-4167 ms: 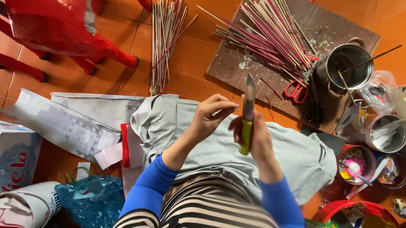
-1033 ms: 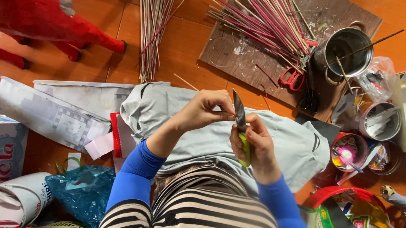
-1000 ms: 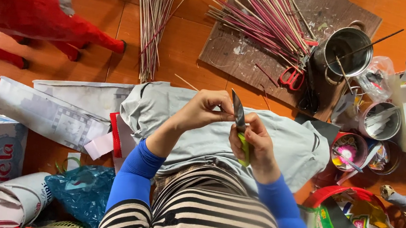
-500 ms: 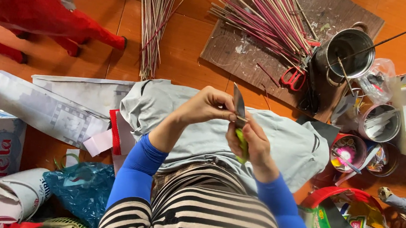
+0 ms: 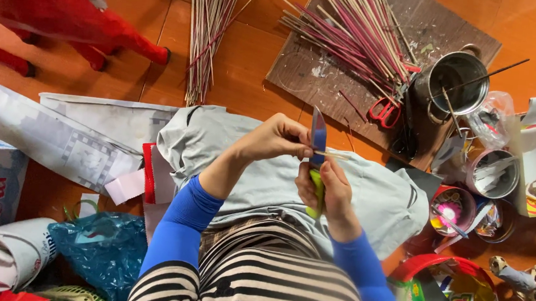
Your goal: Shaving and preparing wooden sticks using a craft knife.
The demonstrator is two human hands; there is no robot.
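Observation:
My right hand [image 5: 332, 190] grips a knife [image 5: 318, 135] by its green handle, blade pointing up and away from me. My left hand [image 5: 275, 138] pinches a thin bamboo stick [image 5: 334, 154] and holds it across the blade, just above my right thumb. Both hands hover over a grey cloth [image 5: 266, 176] spread on my lap. Blue sleeves cover my forearms.
A wooden board [image 5: 436, 36] at the top carries a pile of pink and tan sticks [image 5: 354, 30], red scissors [image 5: 384, 112] and a metal pot [image 5: 455, 82]. Another stick bundle [image 5: 204, 31] lies on the floor. Small tins [image 5: 492, 174] at right, newspaper [image 5: 52, 140] and red stool [image 5: 50, 6] at left.
The knife has tilted more upright and the hands have closed in together, the left now holding the stick against the blade. The camera view has drifted slightly.

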